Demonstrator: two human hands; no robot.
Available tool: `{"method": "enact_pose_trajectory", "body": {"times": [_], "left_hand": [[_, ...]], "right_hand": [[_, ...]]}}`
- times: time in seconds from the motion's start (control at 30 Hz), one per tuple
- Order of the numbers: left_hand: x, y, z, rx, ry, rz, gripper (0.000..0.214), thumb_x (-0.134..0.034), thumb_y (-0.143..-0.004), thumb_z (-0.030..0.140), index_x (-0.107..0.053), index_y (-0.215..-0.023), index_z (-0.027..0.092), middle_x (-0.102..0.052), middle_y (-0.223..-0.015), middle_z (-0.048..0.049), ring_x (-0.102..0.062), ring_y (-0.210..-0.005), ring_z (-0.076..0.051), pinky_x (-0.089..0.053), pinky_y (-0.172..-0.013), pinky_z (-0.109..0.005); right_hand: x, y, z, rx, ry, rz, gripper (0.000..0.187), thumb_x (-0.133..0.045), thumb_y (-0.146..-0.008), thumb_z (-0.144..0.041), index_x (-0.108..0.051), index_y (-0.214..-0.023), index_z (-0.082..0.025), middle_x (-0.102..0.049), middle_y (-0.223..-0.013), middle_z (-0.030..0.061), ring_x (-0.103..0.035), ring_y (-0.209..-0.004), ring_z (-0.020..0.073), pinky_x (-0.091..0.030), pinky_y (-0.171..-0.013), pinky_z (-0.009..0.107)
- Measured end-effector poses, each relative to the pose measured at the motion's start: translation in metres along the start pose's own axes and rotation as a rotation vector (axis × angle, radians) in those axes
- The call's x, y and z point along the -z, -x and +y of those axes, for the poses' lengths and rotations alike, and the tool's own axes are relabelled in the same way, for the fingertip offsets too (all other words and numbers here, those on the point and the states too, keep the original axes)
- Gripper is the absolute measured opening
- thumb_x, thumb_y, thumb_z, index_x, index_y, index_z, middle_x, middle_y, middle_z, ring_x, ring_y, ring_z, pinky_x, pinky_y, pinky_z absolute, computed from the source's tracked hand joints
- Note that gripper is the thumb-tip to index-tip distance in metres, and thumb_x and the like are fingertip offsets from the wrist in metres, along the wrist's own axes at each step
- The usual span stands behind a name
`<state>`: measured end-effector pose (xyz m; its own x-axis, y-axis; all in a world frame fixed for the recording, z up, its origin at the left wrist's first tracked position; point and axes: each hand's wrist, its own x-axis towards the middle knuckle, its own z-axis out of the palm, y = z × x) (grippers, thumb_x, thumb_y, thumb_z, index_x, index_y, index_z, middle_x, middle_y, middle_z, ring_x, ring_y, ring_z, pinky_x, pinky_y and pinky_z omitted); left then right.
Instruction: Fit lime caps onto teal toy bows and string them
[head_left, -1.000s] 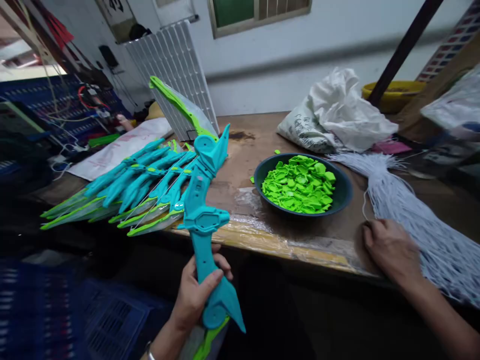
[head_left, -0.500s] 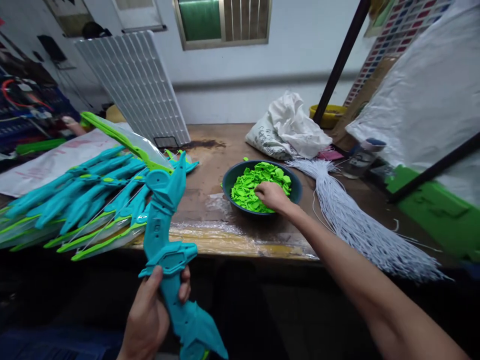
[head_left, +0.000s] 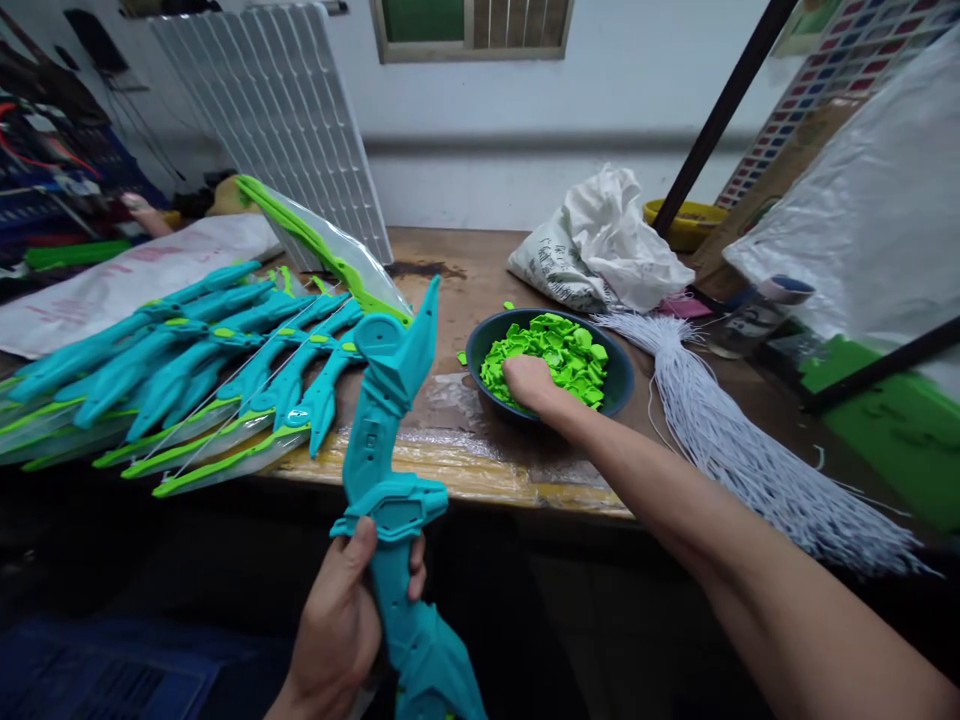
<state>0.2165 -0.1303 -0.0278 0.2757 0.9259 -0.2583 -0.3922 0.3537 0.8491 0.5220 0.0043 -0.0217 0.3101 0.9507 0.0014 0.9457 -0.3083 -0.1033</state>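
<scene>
A turquoise plastic toy bow (head_left: pixel 390 510) is held upright by its middle in my left hand (head_left: pixel 341 620), thumb in front and fingers wrapped behind. A green limb with a clear film (head_left: pixel 322 240) extends from its upper end. My right hand (head_left: pixel 529 385) reaches into a dark round bowl (head_left: pixel 621 385), its fingers curled down among bright green plastic pieces (head_left: pixel 562 345). The fingertips are hidden, so I cannot see what they hold.
More toy bows (head_left: pixel 202 350) lie overlapping on the table (head_left: pixel 442 260) at left. A bundle of white cords (head_left: pixel 720 430), a white sack (head_left: pixel 592 240), a bottle (head_left: pixel 765 310) and a green box (head_left: pixel 885 430) are at right. A dark pole (head_left: pixel 724 115) slants behind.
The view has tilted down and shifted left, so the scene sits differently. My right hand has moved to the left within the bowl and deeper into the green pieces; the left still holds the toy bow.
</scene>
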Motion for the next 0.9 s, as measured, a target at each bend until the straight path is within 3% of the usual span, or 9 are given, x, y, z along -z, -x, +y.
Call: {"method": "enact_pose_trajectory", "body": {"times": [0.17,0.3,0.43,0.57,0.7,0.9], "left_hand": [[0.006,-0.001,-0.010,0.079,-0.083,0.078,0.051,-0.082,-0.073,0.061,-0.068,-0.082,0.013,-0.070,-0.065,-0.0076,-0.061,-0.051,-0.016,-0.048,-0.049,-0.024],[0.007,-0.002,-0.012,0.042,-0.070,0.116,0.053,-0.086,-0.069,0.060,-0.068,-0.088,0.014,-0.072,-0.067,-0.0049,-0.064,-0.055,-0.015,-0.052,-0.052,-0.021],[0.002,0.000,-0.015,0.046,-0.046,0.073,0.056,-0.089,-0.068,0.057,-0.070,-0.097,0.013,-0.075,-0.080,-0.0053,-0.066,-0.066,-0.015,-0.055,-0.059,-0.022],[0.002,0.007,-0.019,0.014,0.030,-0.089,0.040,-0.083,-0.080,0.048,-0.069,-0.097,0.015,-0.072,-0.081,-0.0023,-0.058,-0.062,-0.011,-0.051,-0.059,-0.021],[0.011,0.015,-0.022,-0.041,-0.024,-0.094,0.035,-0.082,-0.082,0.045,-0.069,-0.096,0.015,-0.070,-0.084,-0.0024,-0.058,-0.065,-0.012,-0.050,-0.062,-0.023],[0.016,0.033,-0.018,-0.048,-0.119,-0.122,0.035,-0.076,-0.087,0.048,-0.068,-0.099,0.017,-0.067,-0.080,-0.0007,-0.057,-0.068,-0.014,-0.050,-0.065,-0.023]], "right_hand": [[0.024,0.024,0.005,0.021,-0.067,0.211,0.018,-0.057,-0.102,-0.021,-0.069,-0.113,-0.012,-0.070,-0.115,0.0116,-0.069,-0.105,0.0223,-0.057,-0.095,0.041],[0.037,0.093,-0.021,0.230,-0.163,0.446,0.026,-0.048,-0.102,-0.012,-0.068,-0.119,-0.013,-0.073,-0.114,0.0134,-0.070,-0.107,0.0217,-0.054,-0.097,0.034],[0.018,0.181,-0.065,0.498,-0.227,0.626,0.019,-0.051,-0.101,-0.014,-0.069,-0.108,-0.014,-0.075,-0.100,0.0109,-0.071,-0.094,0.0195,-0.058,-0.087,0.031],[-0.006,0.231,-0.097,0.737,-0.170,0.857,0.017,-0.054,-0.098,-0.008,-0.067,-0.109,-0.004,-0.073,-0.110,0.0218,-0.070,-0.099,0.0277,-0.061,-0.085,0.040],[-0.012,0.250,-0.106,0.748,-0.050,0.834,0.023,-0.054,-0.097,-0.006,-0.065,-0.116,0.001,-0.071,-0.118,0.0240,-0.067,-0.112,0.0316,-0.060,-0.095,0.044],[0.002,0.263,-0.106,0.644,-0.332,0.673,0.021,-0.058,-0.097,-0.008,-0.066,-0.116,-0.014,-0.069,-0.097,0.0136,-0.066,-0.087,0.0225,-0.061,-0.073,0.035]]}}
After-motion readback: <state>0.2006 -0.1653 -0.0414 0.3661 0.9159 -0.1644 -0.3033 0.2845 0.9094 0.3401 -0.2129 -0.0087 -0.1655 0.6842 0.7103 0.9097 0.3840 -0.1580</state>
